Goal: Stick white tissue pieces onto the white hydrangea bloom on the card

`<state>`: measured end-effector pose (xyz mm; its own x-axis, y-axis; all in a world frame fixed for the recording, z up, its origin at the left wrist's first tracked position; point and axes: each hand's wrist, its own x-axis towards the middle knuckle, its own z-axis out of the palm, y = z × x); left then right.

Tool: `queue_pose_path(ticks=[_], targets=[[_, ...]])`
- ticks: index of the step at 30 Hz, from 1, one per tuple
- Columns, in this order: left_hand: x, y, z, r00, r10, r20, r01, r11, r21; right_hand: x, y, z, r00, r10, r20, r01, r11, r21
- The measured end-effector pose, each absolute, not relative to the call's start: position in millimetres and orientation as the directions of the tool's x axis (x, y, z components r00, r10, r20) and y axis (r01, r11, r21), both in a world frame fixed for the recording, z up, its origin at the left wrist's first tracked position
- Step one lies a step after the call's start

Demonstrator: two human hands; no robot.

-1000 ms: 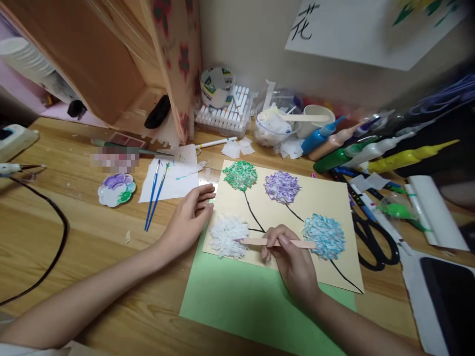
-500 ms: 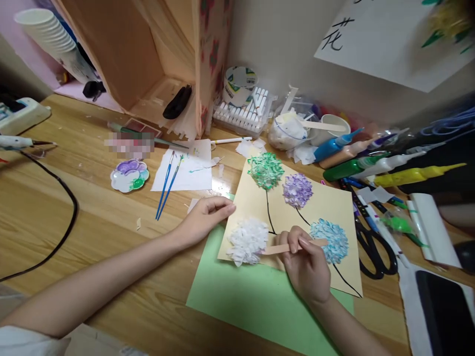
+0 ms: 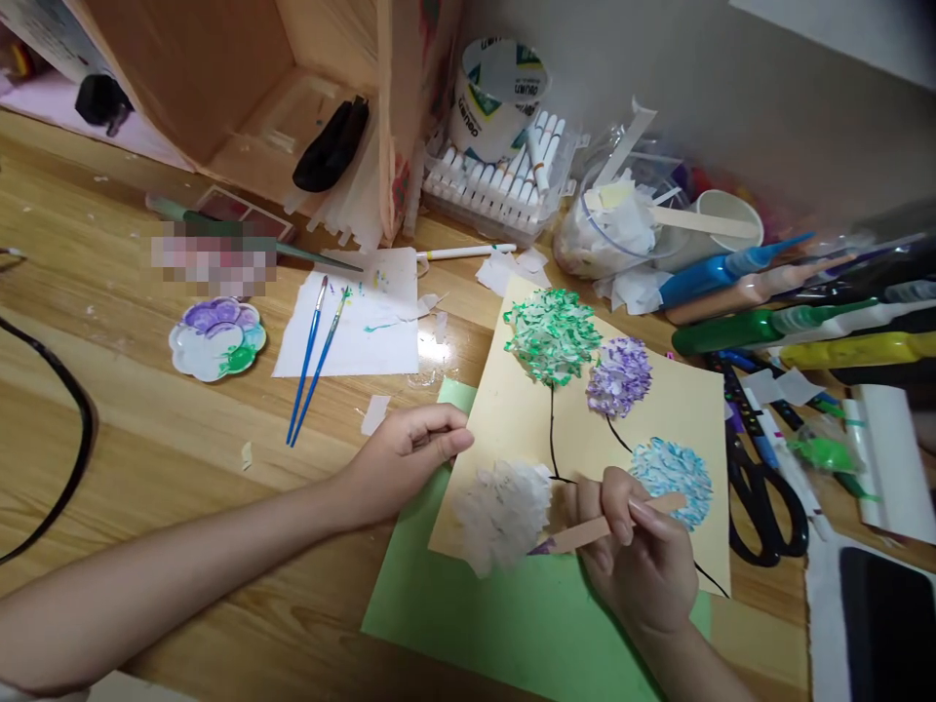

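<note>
Pinching the cream card (image 3: 691,398), partly over the green sheet (image 3: 468,624), by its left edge in the half-curled left hand (image 3: 409,458); gripping the wooden stick (image 3: 579,536) mid-length in the curled right hand (image 3: 647,561), purple-tipped beside the white flower (image 3: 504,512). Probably handling as light, flexible, easily crushed at the flower; best holding by bare edges.

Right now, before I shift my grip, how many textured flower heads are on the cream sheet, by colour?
green flower head: 1
purple flower head: 1
blue flower head: 1
white flower head: 1
Total: 4
</note>
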<state>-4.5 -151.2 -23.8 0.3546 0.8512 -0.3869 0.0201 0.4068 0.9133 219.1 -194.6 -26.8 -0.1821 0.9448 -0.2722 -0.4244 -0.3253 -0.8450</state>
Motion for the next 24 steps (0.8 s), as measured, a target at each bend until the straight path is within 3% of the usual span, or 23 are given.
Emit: queue_pose_path(ticks=[15,24], targets=[[-7,-154,-22,0.278,0.850,-0.447,0.161,0.417,0.894,226,-197,-26,-0.277,0.917,-0.288,-0.440,-0.387,-0.810],[-3,-142,-17,0.242,0.839,-0.487,0.301,0.412,0.860,231,-216,-33,-0.262,0.936,-0.234,-0.334,-0.315,-0.888]])
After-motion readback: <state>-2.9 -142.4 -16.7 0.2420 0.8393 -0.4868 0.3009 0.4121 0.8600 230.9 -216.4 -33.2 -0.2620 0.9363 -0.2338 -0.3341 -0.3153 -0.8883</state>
